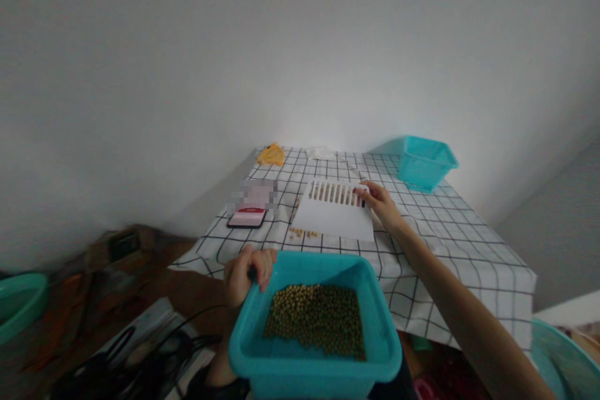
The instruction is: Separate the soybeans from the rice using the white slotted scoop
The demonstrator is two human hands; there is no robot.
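We have our left hand (250,272) curled over the far left corner of the blue tub (312,382), fingers bent around its rim, while our right hand (377,201) is nearly closed, pinching the far right corner of the white board (335,217), at its slotted end. The tub sits in front of the near edge of the bench (469,250), with a wide layer of green and yellowish beans (316,319) inside; we cannot tell what supports it from below. With only one corner held, it could tip if that grip slackened or its base shifted, and the beans could spill to the floor. The board lies over the checked cloth (389,169), with some loose beans (300,234) at its near left edge; a quick sweep or a tilt of the board could scatter these, since round beans roll easily. Its one-corner hold might also let the far side swing towards the phone (247,219), lying to the left. Dragging the board hard could ruck the cloth and jog the phone, though the blue basket (417,165) seems far enough off to the right to escape a small slip
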